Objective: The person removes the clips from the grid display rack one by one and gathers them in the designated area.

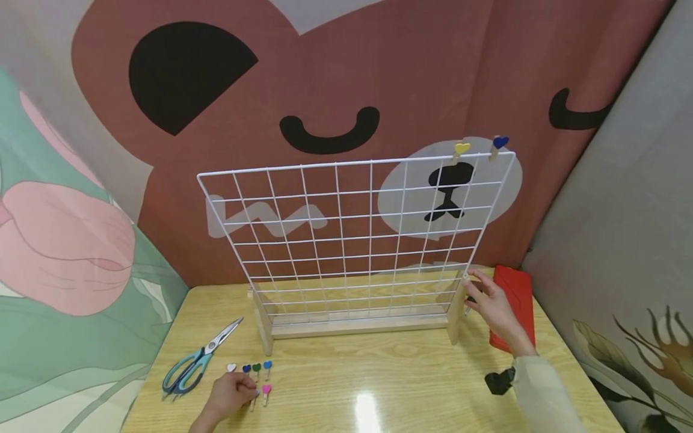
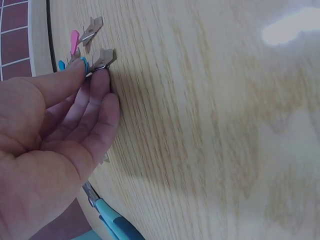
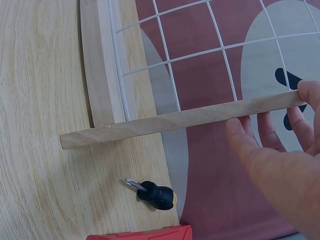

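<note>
My left hand (image 1: 230, 394) pinches a small wooden clothespin (image 2: 103, 59) with a light blue heart, low over the table. Around it lie more heart clothespins: a pink one (image 1: 266, 390), a green one (image 1: 257, 367), a blue one (image 1: 267, 365), a dark blue one and a white one (image 1: 231, 367). My right hand (image 1: 492, 304) holds the upper part of the wooden side post (image 3: 200, 116) of a white wire grid rack (image 1: 370, 240), thumb and fingers at its edges. A yellow-heart clothespin (image 1: 461, 148) and a dark blue one (image 1: 499, 143) are clipped to the grid's top right.
Teal-handled scissors (image 1: 200, 355) lie left of the rack. A stubby black screwdriver (image 3: 157, 195) and a red case (image 1: 514, 300) lie right of it. Near the right sleeve is a black object (image 1: 499, 381). A printed curtain (image 1: 422, 72) hangs behind.
</note>
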The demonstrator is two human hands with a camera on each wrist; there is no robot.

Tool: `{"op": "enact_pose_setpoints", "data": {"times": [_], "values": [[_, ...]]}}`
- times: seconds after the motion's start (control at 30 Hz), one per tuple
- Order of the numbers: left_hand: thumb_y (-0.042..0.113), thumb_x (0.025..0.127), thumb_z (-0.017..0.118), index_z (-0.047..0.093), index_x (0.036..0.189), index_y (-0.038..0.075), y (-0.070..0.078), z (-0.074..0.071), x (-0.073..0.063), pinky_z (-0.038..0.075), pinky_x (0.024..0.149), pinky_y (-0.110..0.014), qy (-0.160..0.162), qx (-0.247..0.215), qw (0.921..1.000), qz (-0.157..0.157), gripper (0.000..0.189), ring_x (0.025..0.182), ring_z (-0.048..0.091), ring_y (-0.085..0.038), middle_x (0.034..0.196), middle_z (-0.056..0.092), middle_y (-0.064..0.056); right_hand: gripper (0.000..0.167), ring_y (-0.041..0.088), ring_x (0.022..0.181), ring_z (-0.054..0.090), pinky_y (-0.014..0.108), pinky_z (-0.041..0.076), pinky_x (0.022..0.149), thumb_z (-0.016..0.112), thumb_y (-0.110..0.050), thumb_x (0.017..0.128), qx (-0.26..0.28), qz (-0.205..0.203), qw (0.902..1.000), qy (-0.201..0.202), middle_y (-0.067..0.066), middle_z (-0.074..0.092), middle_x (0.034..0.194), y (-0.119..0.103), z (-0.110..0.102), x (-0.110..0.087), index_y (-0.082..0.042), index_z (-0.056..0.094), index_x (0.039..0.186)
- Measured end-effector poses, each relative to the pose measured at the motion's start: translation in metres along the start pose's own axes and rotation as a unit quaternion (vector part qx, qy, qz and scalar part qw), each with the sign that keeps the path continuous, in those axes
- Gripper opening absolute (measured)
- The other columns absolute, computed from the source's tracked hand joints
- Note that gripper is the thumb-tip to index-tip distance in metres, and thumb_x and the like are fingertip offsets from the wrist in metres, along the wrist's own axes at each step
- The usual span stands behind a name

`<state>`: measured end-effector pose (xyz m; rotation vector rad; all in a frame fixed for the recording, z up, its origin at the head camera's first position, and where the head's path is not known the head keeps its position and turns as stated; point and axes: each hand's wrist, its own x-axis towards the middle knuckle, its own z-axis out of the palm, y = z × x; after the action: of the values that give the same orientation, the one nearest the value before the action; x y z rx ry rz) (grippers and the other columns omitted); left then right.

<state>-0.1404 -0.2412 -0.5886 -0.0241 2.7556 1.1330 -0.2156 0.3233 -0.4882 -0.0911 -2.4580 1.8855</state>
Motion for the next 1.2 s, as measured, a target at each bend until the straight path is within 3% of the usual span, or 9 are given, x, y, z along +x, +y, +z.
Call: {"op": "enact_pose_setpoints", "data": {"times": [0.23, 0.43, 0.9, 1.07, 1.2], "values": [[0.003, 0.075, 0.077, 0.063, 0.073, 0.006, 0.005, 0.002, 0.001, 0.044, 0.054, -0.022, 0.032, 0.018, 0.9991, -0.023, 0.014, 0.059, 0.054, -0.011, 0.064, 0.059, 0.003, 0.059, -0.001, 0.101, 0.052, 0.033, 0.050, 0.090, 0.048, -0.037, 0.100, 0.008, -0.007, 0.9999, 0.002, 0.022, 0.045, 0.129, 0.000, 0.000, 0.001, -0.004, 0.029, 0.146], [0.003, 0.077, 0.075, 0.064, 0.077, 0.006, 0.005, 0.001, 0.001, 0.043, 0.055, -0.022, 0.031, 0.023, 0.9991, -0.017, 0.012, 0.061, 0.053, -0.011, 0.066, 0.058, 0.003, 0.058, -0.004, 0.098, 0.053, 0.023, 0.051, 0.084, 0.050, -0.036, 0.100, 0.017, -0.005, 0.9998, 0.007, 0.015, 0.048, 0.122, 0.001, -0.001, 0.001, -0.004, 0.031, 0.144], [0.008, 0.080, 0.073, 0.066, 0.083, 0.004, 0.014, -0.012, -0.010, 0.050, 0.060, -0.029, 0.024, 0.037, 0.9986, -0.030, 0.009, 0.069, 0.061, -0.014, 0.075, 0.064, 0.001, 0.057, -0.003, 0.099, 0.052, 0.029, 0.051, 0.088, 0.048, -0.032, 0.101, 0.012, -0.007, 0.9999, 0.000, 0.024, 0.044, 0.130, 0.000, 0.000, 0.002, -0.003, 0.029, 0.146], [0.004, 0.084, 0.069, 0.067, 0.087, 0.002, 0.024, -0.020, -0.009, 0.051, 0.061, -0.028, 0.031, 0.005, 0.9993, -0.023, 0.004, 0.070, 0.063, -0.015, 0.076, 0.065, 0.001, 0.059, 0.000, 0.103, 0.052, 0.034, 0.050, 0.091, 0.047, -0.033, 0.101, 0.007, -0.006, 0.9999, -0.005, 0.026, 0.042, 0.133, 0.001, -0.001, 0.002, -0.003, 0.027, 0.147], [0.004, 0.087, 0.066, 0.067, 0.091, -0.001, 0.040, -0.028, -0.004, 0.051, 0.056, -0.026, 0.026, -0.036, 0.9990, 0.012, 0.007, 0.066, 0.064, -0.014, 0.077, 0.067, -0.005, 0.060, 0.001, 0.103, 0.052, 0.032, 0.050, 0.089, 0.047, -0.035, 0.101, 0.008, -0.004, 0.9999, -0.005, 0.026, 0.042, 0.133, 0.001, -0.001, 0.000, -0.003, 0.027, 0.147]]}}
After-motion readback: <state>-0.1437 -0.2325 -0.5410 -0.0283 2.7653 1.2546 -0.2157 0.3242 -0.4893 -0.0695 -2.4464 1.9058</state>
